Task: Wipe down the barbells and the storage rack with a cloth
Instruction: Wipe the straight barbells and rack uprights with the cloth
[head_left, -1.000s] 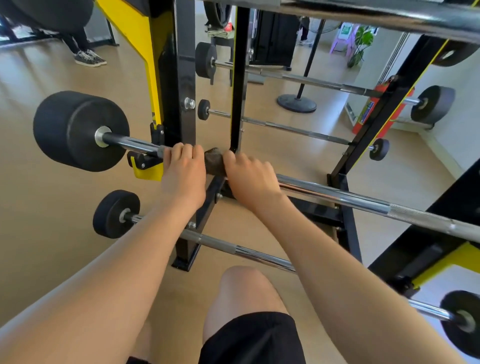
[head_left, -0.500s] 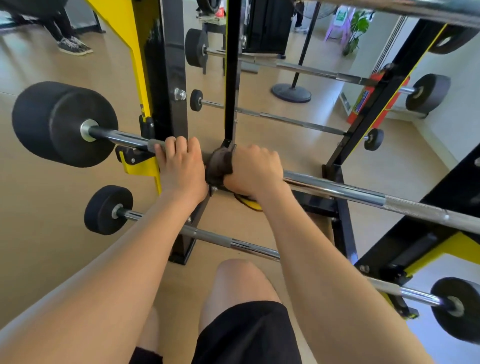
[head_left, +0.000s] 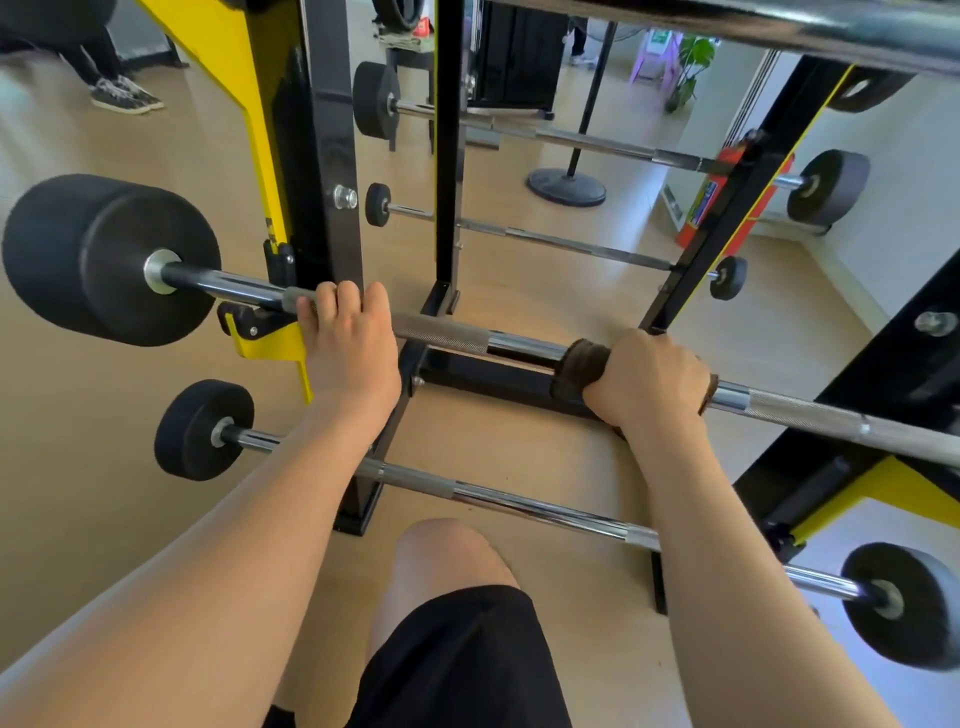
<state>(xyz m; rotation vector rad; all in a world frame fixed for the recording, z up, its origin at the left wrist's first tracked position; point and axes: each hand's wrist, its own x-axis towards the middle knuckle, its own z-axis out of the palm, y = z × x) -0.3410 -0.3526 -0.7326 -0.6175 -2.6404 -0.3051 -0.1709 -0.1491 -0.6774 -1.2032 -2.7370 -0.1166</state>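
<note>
Barbell (head_left: 447, 330): chrome bar lying across the storage rack (head_left: 332, 130), running from far left to near right. Its big black end weight (head_left: 104, 260) hangs out past the rack's left upright.
Cloth (head_left: 579, 364): dark brown, wrapped round the barbell right of the middle, under the right hand. One edge shows on the left of that hand and a sliver on its right.
Right hand (head_left: 647, 379): fingers curled tight over the top of the bar, gripping the cloth round it, knuckles up. The thumb is hidden.
Left hand (head_left: 350, 343): fingers curled over the bare bar near its left end, just right of the yellow cradle (head_left: 270, 345). It holds metal only, no cloth.
Between the hands: they are well apart, with a knurled stretch and then a smooth stretch of bar bare between them.
Rack frame: black uprights with yellow side plates, and a black crossbeam (head_left: 493, 379) low down just behind the bar.
Lower barbell (head_left: 519, 501): rests one level down and nearer, with a small black weight at each end, touched by neither hand.
Far barbells: two more, (head_left: 597, 145) and (head_left: 545, 240), lie on the far side of the rack.
Top bar (head_left: 779, 26): crosses the upper right, blurred.
Person: a bare knee (head_left: 447, 556) and black shorts (head_left: 467, 660) show at the near edge, over a light wood floor (head_left: 78, 441).
</note>
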